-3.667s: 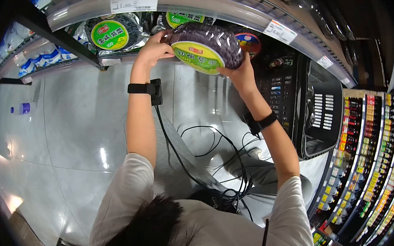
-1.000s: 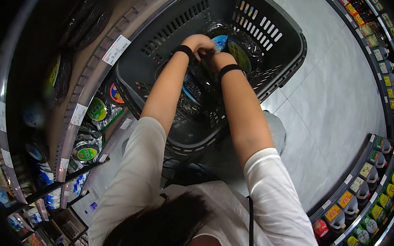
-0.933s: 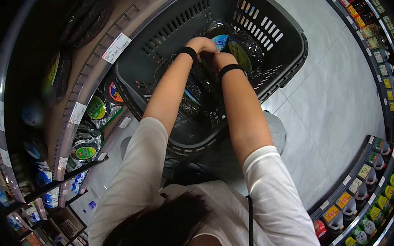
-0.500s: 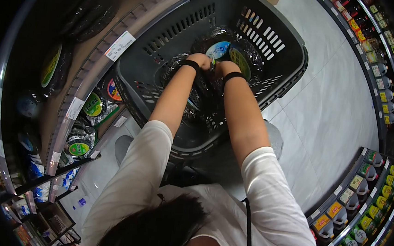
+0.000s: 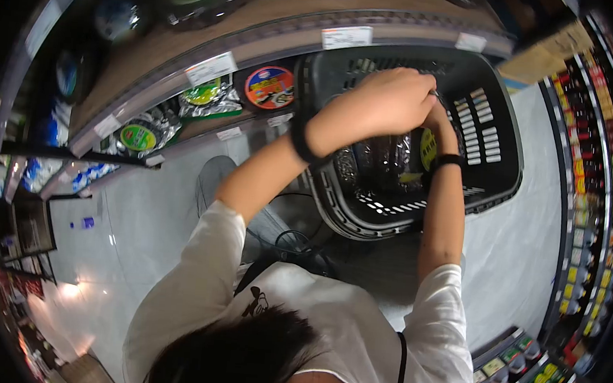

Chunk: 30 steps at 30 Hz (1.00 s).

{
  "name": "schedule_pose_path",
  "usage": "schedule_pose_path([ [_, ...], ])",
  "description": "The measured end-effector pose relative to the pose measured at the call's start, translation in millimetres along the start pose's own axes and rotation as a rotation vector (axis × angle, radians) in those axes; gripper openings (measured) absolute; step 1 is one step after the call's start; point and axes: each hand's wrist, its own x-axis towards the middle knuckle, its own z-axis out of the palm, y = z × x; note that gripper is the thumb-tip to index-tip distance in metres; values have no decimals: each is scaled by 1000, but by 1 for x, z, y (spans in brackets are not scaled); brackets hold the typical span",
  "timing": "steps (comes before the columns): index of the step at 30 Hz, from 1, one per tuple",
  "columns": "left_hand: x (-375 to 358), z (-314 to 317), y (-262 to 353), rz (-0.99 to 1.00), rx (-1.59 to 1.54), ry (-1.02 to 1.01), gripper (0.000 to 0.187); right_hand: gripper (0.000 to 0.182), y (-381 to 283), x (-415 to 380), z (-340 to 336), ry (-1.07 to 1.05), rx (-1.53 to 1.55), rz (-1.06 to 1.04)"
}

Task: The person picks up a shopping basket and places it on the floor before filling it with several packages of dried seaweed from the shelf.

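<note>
A dark grey plastic basket (image 5: 509, 135) stands in front of me, beside the shelf. Inside lie packages in shiny dark plastic (image 5: 388, 158), one with a yellow-green oval label (image 5: 428, 149). My left hand (image 5: 400, 102) is raised over the basket with its fingers curled together; what they hold, if anything, is too small to make out. Close beside it, lower and to the right, my right hand (image 5: 438, 123) reaches into the basket. Its fingers are mostly hidden behind my left hand. Both wrists wear black bands.
A shelf edge with price tags (image 5: 346, 38) runs along the basket's far side. Packs with round labels (image 5: 270, 88) sit on the lower shelf at left. Bottle shelves (image 5: 578, 213) line the right. A cardboard box (image 5: 548, 52) is at upper right.
The view has turned, so the basket appears farther right. My left hand has risen from among the packages to above the basket. My right hand remains at the basket.
</note>
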Motion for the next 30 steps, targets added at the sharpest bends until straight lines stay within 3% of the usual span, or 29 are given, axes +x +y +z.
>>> schedule_pose_path([
  [1,-26,-24,2,6,-75,70,27,34,-33,-17,-15,29,47,151],
  [2,-55,-44,2,-24,-174,154,27,33,-48,-21,-20,29,103,161],
  [5,-125,-79,-35,-367,-328,156,25,29,-132,-44,-37,-12,125,89],
  [7,-163,-70,-104,-393,-528,245,27,31,-186,-56,-41,-176,8,-12],
  [9,-193,-71,-149,-647,-678,193,30,31,-243,-82,-29,-226,79,-157],
  [13,-236,-44,-220,-910,-812,318,30,54,-330,-145,20,-271,-147,-128],
  [15,-246,-30,-237,-931,-863,307,29,71,-334,-168,60,-210,-471,-139],
  [17,-249,-19,-245,-918,-892,282,28,77,-338,-186,90,-72,-664,-72],
  [21,-253,-3,-256,-938,-926,146,29,71,-333,-190,103,44,-637,-42],
  [23,-256,2,-263,-938,-920,103,28,72,-317,-190,106,199,-628,-183],
  [29,-245,9,-271,-928,-909,-9,29,66,-315,-192,105,217,-617,-143],
  [30,-242,5,-269,-936,-884,-26,28,66,-303,-188,110,286,-639,-212],
])
